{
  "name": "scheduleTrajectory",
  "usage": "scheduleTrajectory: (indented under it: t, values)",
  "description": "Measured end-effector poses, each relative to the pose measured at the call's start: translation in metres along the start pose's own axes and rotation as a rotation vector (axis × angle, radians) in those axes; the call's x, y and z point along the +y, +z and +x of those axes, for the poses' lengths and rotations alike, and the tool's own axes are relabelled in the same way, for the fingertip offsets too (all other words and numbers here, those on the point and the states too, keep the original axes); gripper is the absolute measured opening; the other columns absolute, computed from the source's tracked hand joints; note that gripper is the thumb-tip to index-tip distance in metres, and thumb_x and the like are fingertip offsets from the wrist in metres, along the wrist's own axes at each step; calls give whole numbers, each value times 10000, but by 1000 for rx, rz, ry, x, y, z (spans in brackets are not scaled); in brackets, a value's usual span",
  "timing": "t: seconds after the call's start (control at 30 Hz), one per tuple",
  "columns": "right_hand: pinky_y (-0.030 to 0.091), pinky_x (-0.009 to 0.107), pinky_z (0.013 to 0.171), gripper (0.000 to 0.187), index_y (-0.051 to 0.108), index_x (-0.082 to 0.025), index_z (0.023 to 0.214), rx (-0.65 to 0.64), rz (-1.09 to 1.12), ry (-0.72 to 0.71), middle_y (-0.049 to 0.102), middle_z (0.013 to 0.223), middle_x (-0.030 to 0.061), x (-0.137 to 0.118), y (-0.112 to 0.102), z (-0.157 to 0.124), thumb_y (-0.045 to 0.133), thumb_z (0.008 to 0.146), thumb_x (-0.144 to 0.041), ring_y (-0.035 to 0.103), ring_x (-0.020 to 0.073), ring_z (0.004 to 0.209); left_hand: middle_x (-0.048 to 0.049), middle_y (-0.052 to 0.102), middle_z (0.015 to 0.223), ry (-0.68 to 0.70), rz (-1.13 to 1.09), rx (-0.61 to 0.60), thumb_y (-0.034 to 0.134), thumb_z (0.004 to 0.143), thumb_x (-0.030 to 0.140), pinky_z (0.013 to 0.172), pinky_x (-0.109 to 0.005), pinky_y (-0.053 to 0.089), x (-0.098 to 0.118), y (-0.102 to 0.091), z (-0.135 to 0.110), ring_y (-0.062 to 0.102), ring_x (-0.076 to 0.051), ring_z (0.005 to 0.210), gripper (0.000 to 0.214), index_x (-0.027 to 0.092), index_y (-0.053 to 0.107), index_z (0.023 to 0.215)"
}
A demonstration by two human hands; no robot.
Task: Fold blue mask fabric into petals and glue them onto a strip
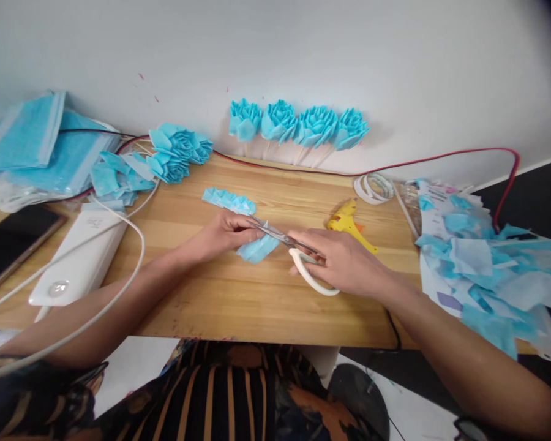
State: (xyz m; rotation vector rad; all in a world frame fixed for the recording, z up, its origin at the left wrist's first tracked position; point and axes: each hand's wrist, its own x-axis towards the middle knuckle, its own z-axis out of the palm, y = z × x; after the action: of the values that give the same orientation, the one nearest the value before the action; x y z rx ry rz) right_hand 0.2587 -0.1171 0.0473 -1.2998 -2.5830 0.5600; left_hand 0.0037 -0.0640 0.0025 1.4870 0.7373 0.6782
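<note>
My left hand (227, 233) pinches a folded blue piece of fabric (258, 249) against the wooden table (239, 300). My right hand (344, 260) grips white-handled scissors (303, 263), whose metal blades reach left over the blue piece toward my left fingers. Just behind my left hand lies a pleated blue strip (228, 200).
Several blue paper flowers (298, 124) lean on the wall; more flowers (177, 151) lie at left. A yellow glue gun (349, 223), tape roll (373, 187), white power bank (80, 254) with cable, phone (13, 242), blue masks (37, 147) and scrap pile (487, 269) surround the work area.
</note>
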Motion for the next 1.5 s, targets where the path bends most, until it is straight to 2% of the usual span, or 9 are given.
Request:
scheduleTrajectory:
  t: [0.47, 0.6, 0.7, 0.83, 0.97, 1.07, 1.17, 1.33, 1.5]
  values:
    - [519, 296, 755, 355, 690, -197, 1245, 50, 104, -36, 781, 1011, 74, 0, 8, -4, 583, 981, -410, 710, 191, 847, -23, 595, 588, 9, 55, -86, 703, 852, 491, 479, -241, 373, 4, -7, -1, 475, -114, 526, 393, 158, 717, 643]
    - [455, 243, 611, 339, 730, -226, 1148, 9, 320, 119, 738, 841, 5, -7, 4, -2, 699, 889, -443, 610, 131, 665, -21, 590, 587, 13, 20, -69, 706, 850, 503, 494, -251, 383, 10, -6, -3, 480, -123, 535, 393, 167, 717, 646]
    - [382, 223, 524, 408, 711, -219, 1184, -40, 589, 204, 650, 743, -26, -10, 6, -2, 716, 859, -466, 510, 102, 578, 1, 539, 542, 15, -3, -61, 715, 845, 487, 486, -242, 360, 16, -5, -5, 442, -109, 512, 402, 167, 682, 604]
    - [406, 235, 548, 451, 666, -212, 1258, -98, 785, 236, 611, 741, -30, -12, 10, -4, 676, 885, -465, 506, 102, 583, 11, 509, 519, 29, -5, -67, 723, 839, 478, 477, -236, 345, 18, -3, -6, 416, -99, 496, 428, 164, 653, 556]
    - [518, 300, 745, 466, 629, -222, 1267, -129, 569, 211, 719, 1041, 47, -15, 1, -9, 690, 877, -470, 659, 182, 866, -18, 619, 622, 36, -14, -76, 745, 821, 457, 513, -241, 402, 11, -3, -5, 500, -118, 545, 310, 168, 769, 712]
    - [533, 373, 877, 500, 590, -205, 1302, -119, 359, 161, 698, 1253, 111, -17, -5, -14, 685, 883, -462, 673, 251, 1071, -27, 656, 665, 18, -10, -74, 755, 814, 444, 522, -240, 411, 7, -4, -5, 523, -124, 562, 268, 183, 814, 824]
    - [534, 410, 874, 507, 608, -198, 1293, -47, 183, 119, 713, 1235, 138, -18, -4, -17, 705, 871, -461, 687, 282, 1061, -30, 666, 673, -2, -23, -88, 748, 819, 446, 507, -237, 395, 5, -4, -5, 513, -120, 547, 267, 192, 823, 843]
    - [547, 370, 824, 480, 637, -237, 1302, 25, 128, 108, 749, 1167, 98, -13, -1, -20, 713, 873, -441, 719, 254, 991, -35, 679, 693, 60, 5, -81, 773, 801, 448, 520, -236, 417, 7, -3, -4, 533, -128, 578, 258, 193, 814, 812]
    - [564, 365, 815, 491, 634, -213, 1276, 83, 63, 170, 750, 1169, 103, -3, -18, -28, 733, 844, -425, 726, 259, 984, -25, 603, 600, 133, 68, -148, 691, 897, 443, 523, -223, 413, 13, -5, -5, 509, -111, 561, 386, 158, 729, 639]
